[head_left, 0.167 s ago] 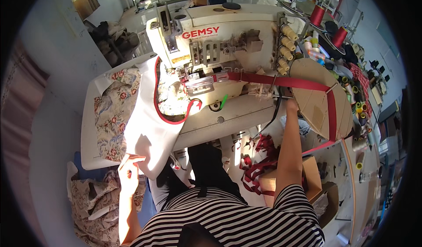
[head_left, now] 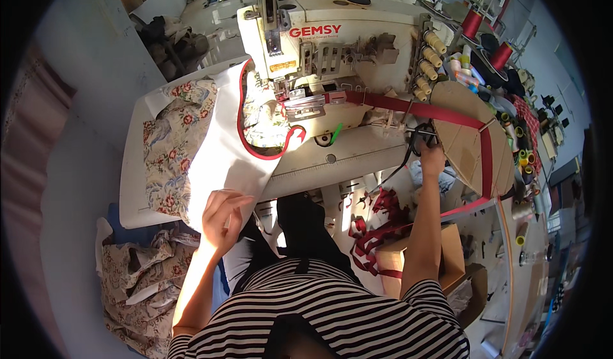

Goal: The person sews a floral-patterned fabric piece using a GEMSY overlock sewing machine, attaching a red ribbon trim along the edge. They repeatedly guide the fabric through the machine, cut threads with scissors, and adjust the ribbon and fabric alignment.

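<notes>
- head view: a pale sewing machine (head_left: 367, 23) rises over a worktop (head_left: 132, 180), its needle end toward the worktop's left edge.
- floral fabric (head_left: 179, 148), the piece at work, lies along the left edge and spreads to the front left corner; its white panel (head_left: 217, 154) reaches the front edge, and a red binding (head_left: 262, 157) follows the curved cut beside the needle end.
- left hand (head_left: 222, 217): above the white panel at the front edge; fingers loosely bent, a gap between them and the thumb, nothing visible held; contact with the panel cannot be told.
- right hand (head_left: 431, 160): beyond the worktop's right end, at a black looped object (head_left: 418, 140); whether the fingers grip it or merely touch it cannot be told.
- red tape (head_left: 421, 108): runs from a folder (head_left: 306, 103) near the needle, rightward across a cardboard disc (head_left: 456, 110), then bends down over the disc's right side.
- below the front edge: red strips (head_left: 383, 231) heap beside a cardboard box (head_left: 452, 250); more floral cloth (head_left: 150, 285) is piled below the front left corner.
</notes>
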`<state>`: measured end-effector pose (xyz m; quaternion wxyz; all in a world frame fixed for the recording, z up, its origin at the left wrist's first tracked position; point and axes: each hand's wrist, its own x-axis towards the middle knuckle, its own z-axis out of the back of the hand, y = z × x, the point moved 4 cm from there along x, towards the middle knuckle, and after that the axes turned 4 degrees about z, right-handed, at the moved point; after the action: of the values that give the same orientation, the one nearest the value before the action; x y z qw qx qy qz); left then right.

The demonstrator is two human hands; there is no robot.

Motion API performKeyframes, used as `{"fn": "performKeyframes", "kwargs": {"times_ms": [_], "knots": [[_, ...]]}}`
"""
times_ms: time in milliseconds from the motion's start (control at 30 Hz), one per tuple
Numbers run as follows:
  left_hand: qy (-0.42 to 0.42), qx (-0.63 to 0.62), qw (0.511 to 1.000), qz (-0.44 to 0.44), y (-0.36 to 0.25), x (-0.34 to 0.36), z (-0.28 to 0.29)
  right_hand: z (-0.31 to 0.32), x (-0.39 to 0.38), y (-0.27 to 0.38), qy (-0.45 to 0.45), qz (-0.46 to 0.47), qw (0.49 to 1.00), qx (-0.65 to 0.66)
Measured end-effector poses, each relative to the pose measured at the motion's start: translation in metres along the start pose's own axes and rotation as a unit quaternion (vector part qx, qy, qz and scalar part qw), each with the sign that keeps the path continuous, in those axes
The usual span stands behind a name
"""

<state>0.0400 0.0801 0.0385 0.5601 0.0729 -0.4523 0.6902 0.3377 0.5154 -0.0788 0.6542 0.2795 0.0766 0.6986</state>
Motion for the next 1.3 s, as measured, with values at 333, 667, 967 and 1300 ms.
{"fn": "performKeyframes", "kwargs": {"times_ms": [333,667,967,1300], "knots": [[-0.001,0.230,0.968,-0.104,0.011,0.063,-0.055,0.036,-0.233,-0.013,0.204,-0.105,0.834,0.502],[-0.006,0.132,0.988,-0.075,0.042,0.063,-0.067,0.017,-0.302,0.141,0.452,0.130,0.825,0.312],[-0.041,0.101,0.989,-0.101,0.036,0.062,-0.067,0.009,-0.267,0.187,0.450,0.140,0.842,0.265],[-0.057,0.134,0.985,-0.093,0.020,0.068,-0.079,0.008,-0.232,0.190,0.388,0.236,0.858,0.239]]}}
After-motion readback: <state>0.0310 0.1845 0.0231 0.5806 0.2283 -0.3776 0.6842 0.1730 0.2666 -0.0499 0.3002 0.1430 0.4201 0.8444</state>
